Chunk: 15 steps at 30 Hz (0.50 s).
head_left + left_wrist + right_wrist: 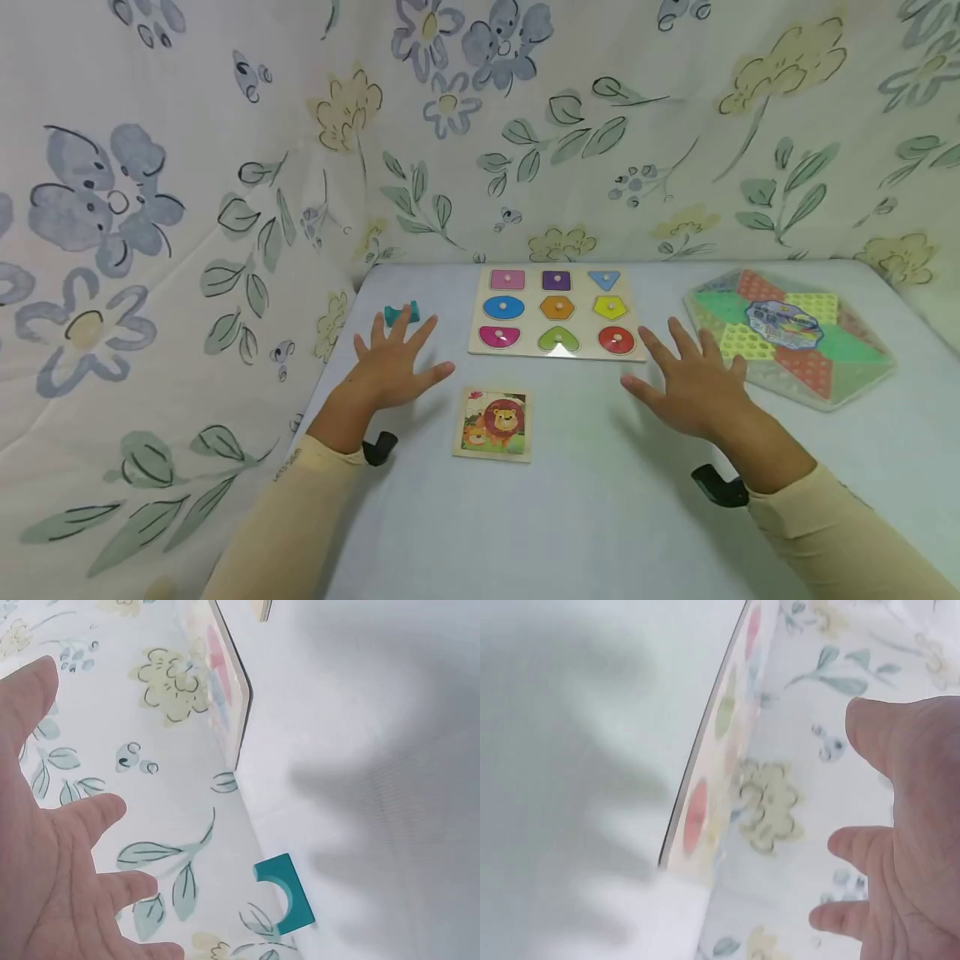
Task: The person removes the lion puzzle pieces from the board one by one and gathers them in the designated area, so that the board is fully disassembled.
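Note:
My left hand (388, 367) hovers with spread fingers over the table's left part, holding nothing. Just beyond its fingertips lies a teal block with a curved cutout (294, 894). On the right, my right hand (697, 387) is also spread and empty, close to the lower right corner of a wooden shape puzzle board (517, 329). That board carries several coloured knobbed pieces, among them a red circle (696, 817) and a blue oval (503, 307). Between the hands, nearer to me, a small square lion picture puzzle (492, 427) lies flat.
At the right behind my right hand lies a clear hexagonal pack (855, 354) with red, green and yellow parts inside. White cloth covers the table (585, 517). A floral curtain (562, 167) hangs along the back and left sides.

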Tool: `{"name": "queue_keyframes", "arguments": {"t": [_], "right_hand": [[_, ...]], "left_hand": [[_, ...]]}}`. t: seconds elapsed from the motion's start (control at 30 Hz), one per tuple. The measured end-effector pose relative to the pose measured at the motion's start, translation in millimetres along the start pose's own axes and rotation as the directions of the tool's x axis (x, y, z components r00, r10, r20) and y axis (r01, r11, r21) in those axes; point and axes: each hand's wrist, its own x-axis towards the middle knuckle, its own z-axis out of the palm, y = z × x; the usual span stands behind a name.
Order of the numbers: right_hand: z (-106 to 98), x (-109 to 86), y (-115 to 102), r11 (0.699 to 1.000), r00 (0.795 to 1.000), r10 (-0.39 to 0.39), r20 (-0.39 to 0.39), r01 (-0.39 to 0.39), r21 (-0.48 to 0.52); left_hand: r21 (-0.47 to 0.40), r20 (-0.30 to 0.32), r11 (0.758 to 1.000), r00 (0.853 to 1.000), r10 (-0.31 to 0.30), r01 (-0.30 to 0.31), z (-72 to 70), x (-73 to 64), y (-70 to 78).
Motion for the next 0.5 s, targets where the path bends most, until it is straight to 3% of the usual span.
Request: {"name": "queue_keyframes", "arguments": {"t": [0.13,0.27,0.5], "right_hand": [[6.3,3.4,-35.7,0.999,0.999,-0.035,0.012,0.036,-0.022],[22.1,9.1,-78.2,0.994,0.995,-0.101,0.004,0.101,-0.03],[57.9,26.4,-150.4,0.971,0.969,-0.238,0.066,0.237,0.022]], "left_hand": [[-0.033,0.027,0.999,1.0,-0.002,0.002,2.5,-8.9,-1.6],[-0.06,0.097,0.998,0.995,0.002,0.004,9.2,-20.8,2.9],[-0.086,0.225,0.992,0.968,0.108,-0.091,31.2,-30.0,16.1]]}}
